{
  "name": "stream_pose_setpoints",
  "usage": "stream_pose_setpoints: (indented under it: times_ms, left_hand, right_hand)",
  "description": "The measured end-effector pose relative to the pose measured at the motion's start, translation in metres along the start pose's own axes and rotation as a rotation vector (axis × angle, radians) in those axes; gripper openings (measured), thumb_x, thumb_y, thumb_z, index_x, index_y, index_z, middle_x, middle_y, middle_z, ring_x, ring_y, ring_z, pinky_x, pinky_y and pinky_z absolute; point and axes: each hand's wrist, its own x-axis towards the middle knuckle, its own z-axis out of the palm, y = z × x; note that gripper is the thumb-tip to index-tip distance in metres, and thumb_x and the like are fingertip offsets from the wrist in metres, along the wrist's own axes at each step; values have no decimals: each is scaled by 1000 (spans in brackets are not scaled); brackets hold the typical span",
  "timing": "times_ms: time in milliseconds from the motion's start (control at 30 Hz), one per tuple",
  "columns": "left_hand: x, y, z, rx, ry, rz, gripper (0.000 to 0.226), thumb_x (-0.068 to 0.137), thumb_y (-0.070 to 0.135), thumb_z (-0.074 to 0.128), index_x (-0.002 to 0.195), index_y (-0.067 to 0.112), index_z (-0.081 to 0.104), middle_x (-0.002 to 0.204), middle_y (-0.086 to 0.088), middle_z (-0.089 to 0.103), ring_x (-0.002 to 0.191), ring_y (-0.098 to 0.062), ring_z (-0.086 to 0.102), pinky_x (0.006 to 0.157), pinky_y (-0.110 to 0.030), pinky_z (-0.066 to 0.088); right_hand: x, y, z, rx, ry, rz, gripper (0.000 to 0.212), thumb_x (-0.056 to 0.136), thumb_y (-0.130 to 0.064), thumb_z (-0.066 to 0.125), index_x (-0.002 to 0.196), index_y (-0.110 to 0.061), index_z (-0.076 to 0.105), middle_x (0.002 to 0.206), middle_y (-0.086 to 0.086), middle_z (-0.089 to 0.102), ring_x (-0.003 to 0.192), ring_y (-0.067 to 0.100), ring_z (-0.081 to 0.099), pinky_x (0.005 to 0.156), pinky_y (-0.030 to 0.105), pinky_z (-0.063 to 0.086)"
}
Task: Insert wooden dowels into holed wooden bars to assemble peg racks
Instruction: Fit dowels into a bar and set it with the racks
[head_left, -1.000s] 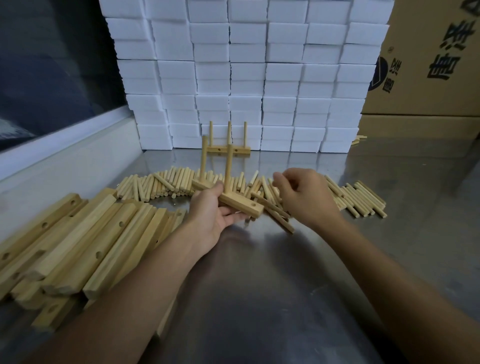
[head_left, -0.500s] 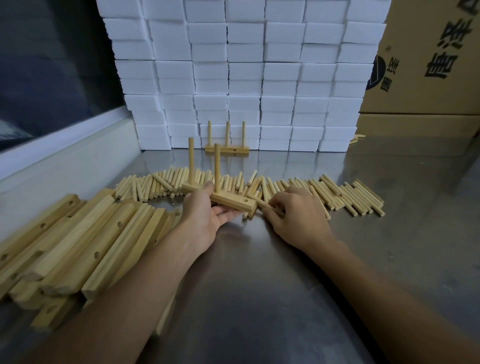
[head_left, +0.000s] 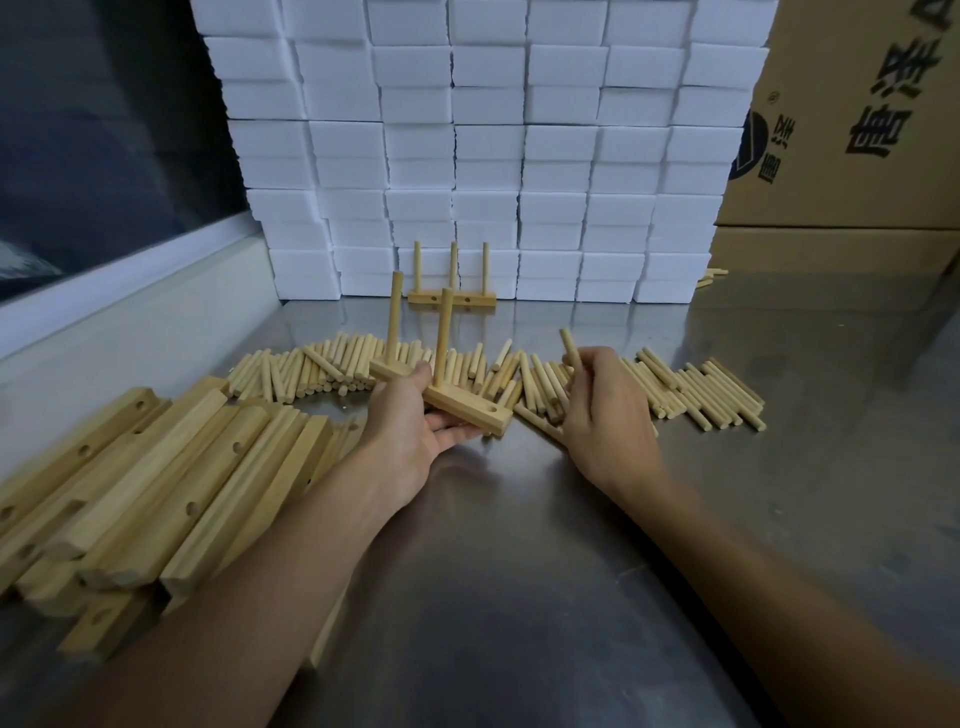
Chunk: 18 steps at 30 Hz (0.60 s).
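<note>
The left hand (head_left: 410, 421) grips palm-up at ten o'clock, while the right hand (head_left: 605, 415) pinches, knuckles up, at two o'clock.

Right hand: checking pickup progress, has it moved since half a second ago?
Yes. The right hand rose off the dowel pile, now holding a dowel.

A steel desk (head_left: 519, 571) is seen; dowels (head_left: 696, 389) at 12 o'clock, holed bars (head_left: 156, 483) at 9, white boxes (head_left: 488, 156) behind.
</note>
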Motion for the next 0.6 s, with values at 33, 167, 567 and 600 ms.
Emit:
stream_pose_setpoints:
  times_ms: [33, 167, 567, 600]
  left_hand:
    - [0, 0, 0, 0, 0, 0, 35, 106, 20, 42, 137, 6, 45, 110, -26, 64, 96, -36, 68, 47, -40, 58]
    - [1, -1, 0, 2, -4, -3, 35, 106, 20, 42, 137, 5, 46, 105, -24, 65, 93, -35, 68, 46, -40, 58]
    - [1, -1, 0, 36, -28, -4, 36, 106, 21, 41, 137, 4, 45, 109, -26, 66, 101, -37, 68, 50, -41, 59]
    - [1, -1, 0, 34, -27, -4, 36, 106, 21, 41, 137, 4, 45, 108, -26, 66, 100, -37, 68, 50, -41, 59]
  right_hand:
    - [0, 0, 0, 10, 16, -11, 9, 102, -17, 41, 99, -21, 47, 77, -4, 54, 71, 5, 51, 56, 15, 32]
    - [-1, -1, 0, 20, 51, -38, 29, 104, -38, 41, 81, -20, 49, 70, -5, 54, 66, 10, 50, 57, 28, 37]
    - [-2, -5, -3, -9, 108, -119, 43, 93, -48, 56, 72, -10, 55, 60, -3, 53, 58, 16, 49, 55, 33, 38]
    - [-1, -4, -2, -11, 111, -131, 37, 95, -42, 57, 75, -11, 57, 61, -4, 54, 59, 14, 50, 55, 30, 36]
